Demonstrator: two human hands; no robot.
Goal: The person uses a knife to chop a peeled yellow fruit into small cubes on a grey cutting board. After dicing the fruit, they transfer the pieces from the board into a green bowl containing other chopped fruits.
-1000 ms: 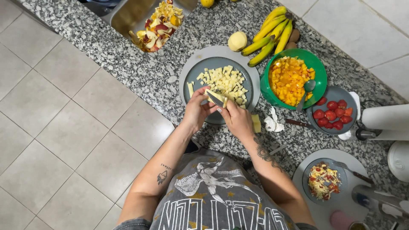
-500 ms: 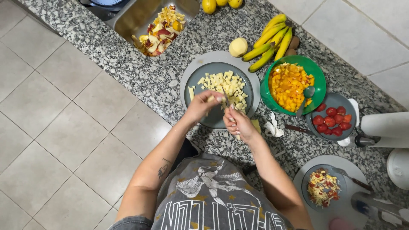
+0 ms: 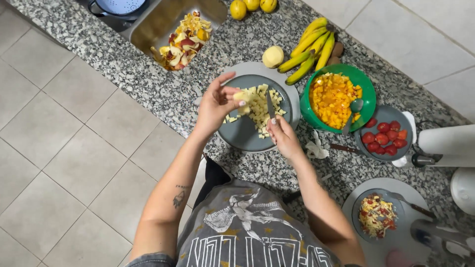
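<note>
Your knife [image 3: 270, 105] blade is half hidden by your right hand [image 3: 283, 134] gripping it; your left hand [image 3: 217, 103] pinches a fruit piece [image 3: 241, 96] above the plate [image 3: 242, 133].

left hand [image 3: 215, 106] over plate [image 3: 237, 136], holding fruit piece [image 3: 241, 96] | right hand [image 3: 283, 136] beside it, knife [image 3: 270, 105] over cut pieces [image 3: 261, 106] | bananas [image 3: 309, 47] beyond hands | bowl [image 3: 365, 81] right of right hand | sink [image 3: 163, 20] beyond-left of left hand
</note>
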